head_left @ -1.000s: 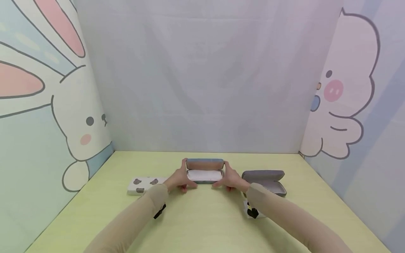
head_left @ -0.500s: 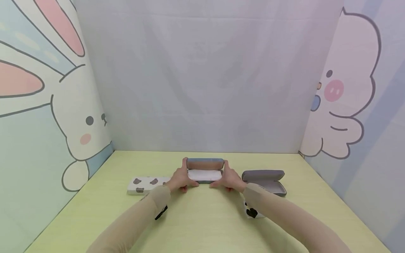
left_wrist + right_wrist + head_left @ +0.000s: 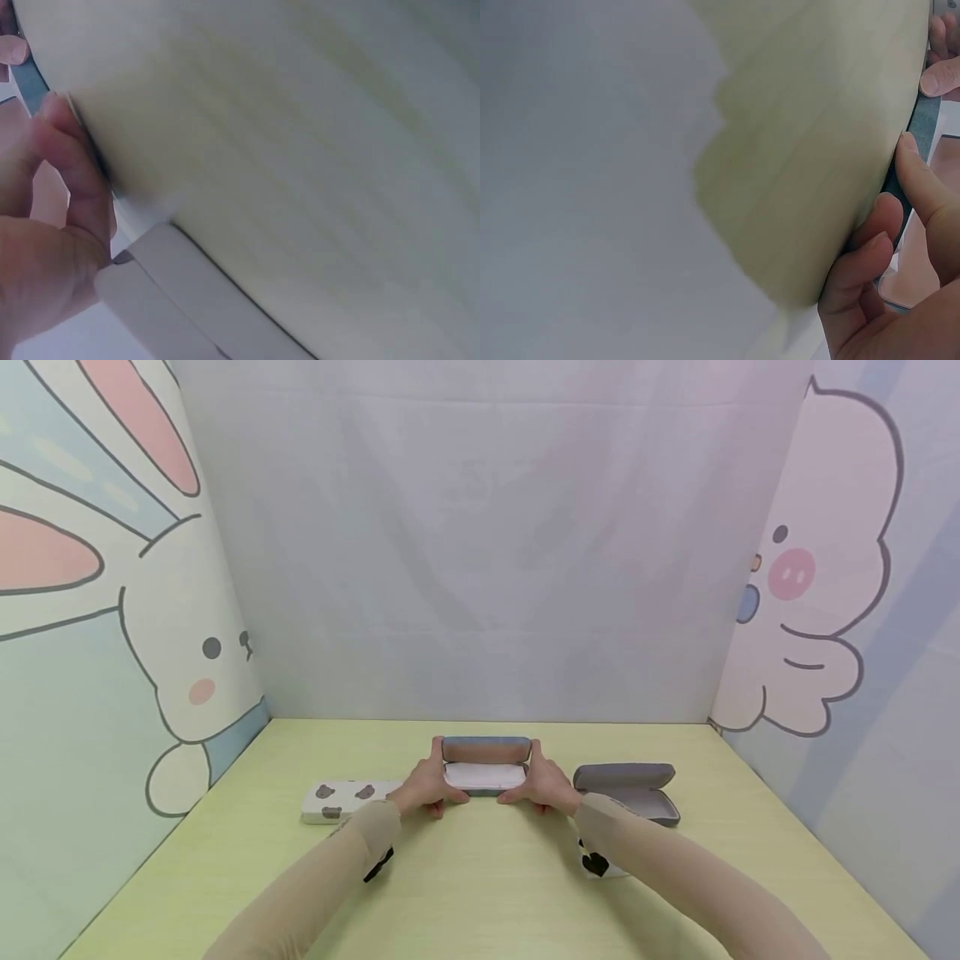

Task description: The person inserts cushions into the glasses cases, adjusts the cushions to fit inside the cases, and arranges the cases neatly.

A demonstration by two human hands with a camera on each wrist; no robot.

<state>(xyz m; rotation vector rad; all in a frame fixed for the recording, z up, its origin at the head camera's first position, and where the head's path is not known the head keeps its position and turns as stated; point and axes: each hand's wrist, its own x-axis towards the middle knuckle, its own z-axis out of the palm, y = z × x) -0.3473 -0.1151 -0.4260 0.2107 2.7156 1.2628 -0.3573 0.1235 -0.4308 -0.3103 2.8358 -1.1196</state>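
At the middle of the table's far half lies a blue-grey glasses case [image 3: 486,746], its lid raised and a pinkish lining showing. A white cloth or sheet [image 3: 484,775] fills its base. My left hand [image 3: 429,783] grips the left end, index finger up along the lid and thumb at the front edge. Mirroring it, my right hand [image 3: 547,783] grips the right end. In the right wrist view the thumb presses the case's teal front edge [image 3: 924,124], with other fingers curled low beside it. The left wrist view shows the left hand [image 3: 60,202] at that same edge.
A white box-like case with bear heads [image 3: 348,797] lies left, partly behind the left sleeve. To the right stands a grey glasses case [image 3: 624,774] with its lid up. A white item with black patches [image 3: 597,862] is partly hidden by the right sleeve. Curtains wall the table [image 3: 480,893].
Both thumbs have slid slightly inward along the front edge of the glasses case since a second ago. The case stays in place with its lid up.
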